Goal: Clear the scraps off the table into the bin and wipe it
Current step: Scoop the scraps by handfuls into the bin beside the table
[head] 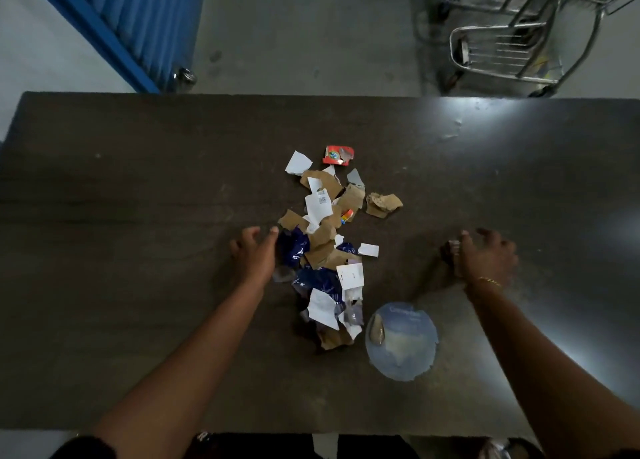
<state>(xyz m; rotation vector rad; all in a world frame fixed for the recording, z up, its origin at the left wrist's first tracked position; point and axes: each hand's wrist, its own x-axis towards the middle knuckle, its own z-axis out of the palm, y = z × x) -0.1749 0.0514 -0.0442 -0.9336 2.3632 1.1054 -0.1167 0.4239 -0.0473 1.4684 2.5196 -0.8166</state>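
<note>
Currently | scrap pile (325,247) mid-table (121,216), blue disc (401,341) just beside | left hand (254,254) spread, edge against pile | right hand (485,256) closed on a small scrap (450,249) | bin unseen | risk: fast sweep scatters light paper onto the floor

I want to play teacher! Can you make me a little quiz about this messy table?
1. True or false: the red wrapper lies at the far end of the scrap pile.
2. Which hand touches the pile's edge? A) left hand B) right hand
3. Fill in: the round blue disc lies on the table, nearer the person's ____ arm.

Key: 1 true. 2 A. 3 right.
</note>
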